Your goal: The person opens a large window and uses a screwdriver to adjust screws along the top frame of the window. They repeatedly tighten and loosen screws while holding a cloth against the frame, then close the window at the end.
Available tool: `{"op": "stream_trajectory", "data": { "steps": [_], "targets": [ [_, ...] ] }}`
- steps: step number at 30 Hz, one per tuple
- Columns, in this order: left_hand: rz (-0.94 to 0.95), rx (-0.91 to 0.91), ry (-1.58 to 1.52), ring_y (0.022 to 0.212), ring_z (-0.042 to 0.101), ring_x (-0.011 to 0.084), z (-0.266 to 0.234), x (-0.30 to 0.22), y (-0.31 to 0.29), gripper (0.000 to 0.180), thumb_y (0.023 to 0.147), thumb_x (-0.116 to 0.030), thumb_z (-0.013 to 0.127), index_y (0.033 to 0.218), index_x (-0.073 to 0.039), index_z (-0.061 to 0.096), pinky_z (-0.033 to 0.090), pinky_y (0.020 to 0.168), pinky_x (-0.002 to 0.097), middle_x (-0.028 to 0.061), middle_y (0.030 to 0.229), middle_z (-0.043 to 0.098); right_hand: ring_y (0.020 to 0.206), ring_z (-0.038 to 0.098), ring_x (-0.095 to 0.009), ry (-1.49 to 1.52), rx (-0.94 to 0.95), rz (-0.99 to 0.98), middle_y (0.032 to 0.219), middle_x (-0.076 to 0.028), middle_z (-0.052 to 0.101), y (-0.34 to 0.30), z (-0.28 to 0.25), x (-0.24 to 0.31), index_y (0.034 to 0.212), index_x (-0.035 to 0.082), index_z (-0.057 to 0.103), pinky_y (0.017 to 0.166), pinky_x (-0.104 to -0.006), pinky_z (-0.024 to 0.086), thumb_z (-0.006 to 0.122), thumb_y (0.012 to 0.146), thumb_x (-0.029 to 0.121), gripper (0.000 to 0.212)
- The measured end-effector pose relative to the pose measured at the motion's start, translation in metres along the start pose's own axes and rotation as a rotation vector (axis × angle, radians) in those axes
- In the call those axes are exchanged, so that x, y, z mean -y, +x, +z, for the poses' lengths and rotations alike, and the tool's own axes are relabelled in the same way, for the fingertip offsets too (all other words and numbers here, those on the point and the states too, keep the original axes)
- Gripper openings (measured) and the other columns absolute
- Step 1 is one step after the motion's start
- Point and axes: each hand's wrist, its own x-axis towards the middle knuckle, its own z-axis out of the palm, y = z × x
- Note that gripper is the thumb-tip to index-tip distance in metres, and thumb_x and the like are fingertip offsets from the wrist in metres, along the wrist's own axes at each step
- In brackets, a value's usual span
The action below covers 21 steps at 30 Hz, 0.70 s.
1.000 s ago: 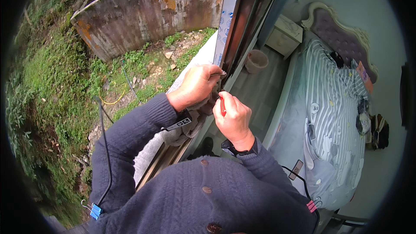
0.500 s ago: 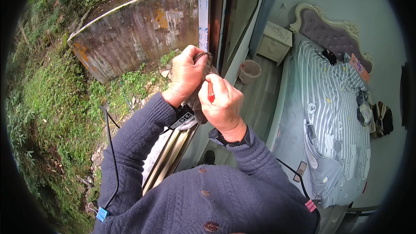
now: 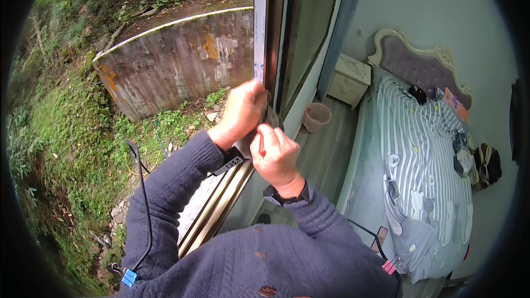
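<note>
My left hand (image 3: 242,111) is closed at the window frame (image 3: 259,72), slightly smeared by motion. Its fingers grip a grey-brown, crumpled, cloth-like piece (image 3: 270,117) that hangs beside the frame's inner edge. Just below and to the right, my right hand (image 3: 277,155) is closed in a fist against the lower part of that piece. A small red thing (image 3: 261,147), perhaps a handle, shows between its fingers; the rest of it is hidden. Both wrists carry dark bands.
Below my hands runs the metal window track (image 3: 218,207). Outside lie a grassy slope (image 3: 72,149) and a stained wall (image 3: 176,66). Indoors stand a waste bin (image 3: 317,117), a white nightstand (image 3: 349,81) and a bed with striped bedding (image 3: 425,165). A clipped black cable (image 3: 146,209) hangs along my left sleeve.
The view has tilted upward, so the surroundings sit lower. My left hand has turned and blurred, its fingers now nearer the frame. My right hand has shifted slightly left, and less of the red thing shows.
</note>
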Motion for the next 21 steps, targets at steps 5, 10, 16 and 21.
{"op": "stream_trajectory", "data": {
  "steps": [5, 10, 16, 21],
  "targets": [
    [-0.206, 0.403, 0.054, 0.075, 0.069, 0.0303, -0.004, 0.021, -0.041, 0.015, 0.079, -0.008, 0.069, 0.091, 0.0, 0.067, 0.054, 0.072, 0.0376, 0.0188, 0.08, 0.069, 0.063, 0.066, -0.031, 0.114, 0.241, 0.173, 0.075, -0.012, 0.067, -0.039, -0.012, -0.006, 0.09, 0.006, 0.065, 0.056, -0.0385, 0.053, 0.068, 0.078, 0.006, 0.013],
    [-0.193, 0.443, 0.023, 0.079, 0.064, 0.0155, -0.08, 0.007, -0.041, 0.014, 0.08, -0.007, 0.069, 0.092, 0.0, 0.066, 0.052, 0.073, 0.0318, 0.0102, 0.079, 0.066, 0.057, 0.062, -0.025, 0.42, 0.29, 0.193, 0.07, -0.009, 0.062, -0.06, -0.06, -0.005, 0.093, 0.005, 0.066, 0.054, -0.033, 0.05, 0.07, 0.076, -0.001, 0.019],
    [-0.19, 0.408, 0.096, 0.071, 0.06, 0.0146, -0.105, -0.007, -0.05, 0.011, 0.08, -0.001, 0.061, 0.091, 0.001, 0.063, 0.05, 0.068, 0.0308, 0.0116, 0.072, 0.062, 0.056, 0.061, -0.02, 0.41, 0.295, 0.278, 0.069, -0.008, 0.06, -0.07, -0.085, -0.008, 0.093, 0.001, 0.065, 0.053, -0.0295, 0.048, 0.068, 0.078, -0.004, 0.016],
    [-0.138, 0.534, 0.073, 0.079, 0.068, 0.0319, -0.045, 0.022, -0.072, 0.013, 0.081, -0.006, 0.062, 0.092, -0.002, 0.065, 0.052, 0.071, 0.0392, 0.018, 0.083, 0.067, 0.063, 0.066, -0.026, 0.28, 0.297, 0.332, 0.077, -0.014, 0.067, -0.079, -0.079, -0.012, 0.096, 0.001, 0.065, 0.06, -0.0333, 0.053, 0.07, 0.079, 0.002, 0.018]
  ]
}}
